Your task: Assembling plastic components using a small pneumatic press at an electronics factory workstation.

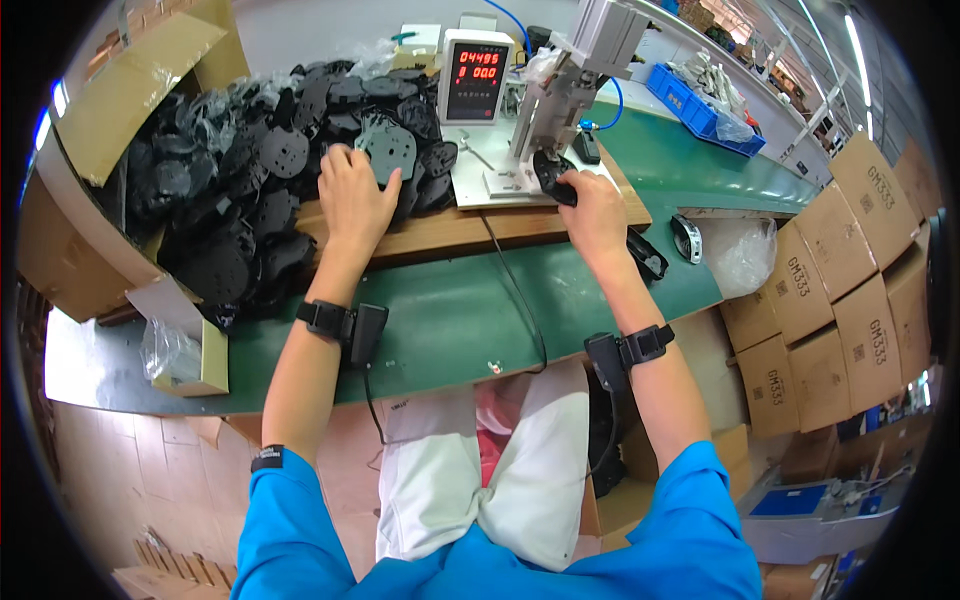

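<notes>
- Nearest the head camera are a blue shirt (480,566) and white trousers (430,490), below the edge of the green tabletop (450,320).
- The right hand (598,215) is at the foot of the upright press (540,115); its fingers look to be pinching a black part (553,178) there, on the press's right side.
- The left hand (355,200) is at the near edge of the heap of black parts (283,152), beside a grey plate (388,150). Its thumb is spread from the bent fingers; whether they grip anything, I cannot tell.
- Step in hand, as I judge it: handling one part at the press while the left hand reaches for another.
- A next move at the press would call for a steady right-hand hold, with fingers clear of the press head; one at the heap, for separating a single piece from its overlapping neighbours.
</notes>
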